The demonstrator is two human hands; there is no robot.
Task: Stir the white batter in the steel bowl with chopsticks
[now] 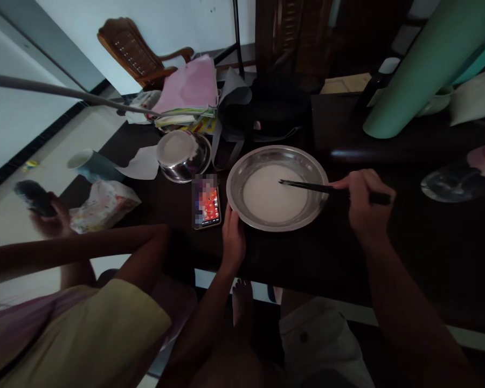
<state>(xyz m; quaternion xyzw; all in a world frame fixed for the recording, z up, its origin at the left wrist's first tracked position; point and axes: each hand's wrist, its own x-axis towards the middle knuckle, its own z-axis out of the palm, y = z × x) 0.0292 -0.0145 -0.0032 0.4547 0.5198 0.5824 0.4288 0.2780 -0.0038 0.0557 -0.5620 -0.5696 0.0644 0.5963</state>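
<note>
A wide metal bowl [277, 224] sits on the dark table with a whitish, milky layer [267, 196] across its bottom. My left hand [233, 240] holds the bowl's near left rim, its fingers against the outer side. Dark chopsticks [307, 186] are gripped in my right hand [367, 207], which is closed around them to the right of the bowl. Their tips are over the whitish layer; whether they touch it I cannot tell. Just left of the bowl lies a phone [210, 207] with a lit screen, partly blurred out.
An upturned metal bowl [181, 153], a tissue pack [105, 205] and a blue-grey cup [92, 164] stand on the left. Beside me a person [105, 318] holds a dark object [34, 198]. Pink folders [189, 83], a black bag [267, 108] and a green cylinder [420, 75] are farther back.
</note>
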